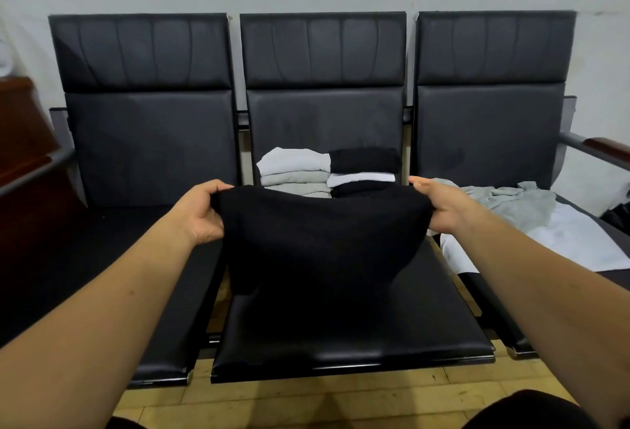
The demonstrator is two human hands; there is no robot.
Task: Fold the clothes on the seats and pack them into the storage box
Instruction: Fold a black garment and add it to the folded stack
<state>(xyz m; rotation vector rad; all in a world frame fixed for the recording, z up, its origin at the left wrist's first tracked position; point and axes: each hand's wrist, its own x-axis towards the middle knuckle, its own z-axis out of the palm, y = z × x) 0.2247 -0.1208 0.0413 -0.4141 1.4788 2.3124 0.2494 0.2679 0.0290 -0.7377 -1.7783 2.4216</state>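
"Black leather seats [146,149] stood three in a row. Where was the work?"

"Over the middle seat [341,336]. A black garment [320,237] hung above its cushion, stretched crosswise, long axis running left to right. Whether its lower edge touched the cushion I could not tell."

"And the other clothes?"

"Loose grey and white clothes [525,203] lay on the right-hand seat, on the right hand's side. Two folded stacks [327,169] sat against the middle backrest, directly beyond the garment. The storage box was nowhere in view."

"The hands?"

"The left hand [204,214] pinched the garment's upper left corner; the right hand [439,207] gripped the upper right one. The cloth spanned the gap between them, level with both, neither hand nearer."

"So what did the next move turn on?"

"By my judgement, on that crosswise line: either bringing the two corners together for a fold, or carrying it forward onto the stacks just behind."
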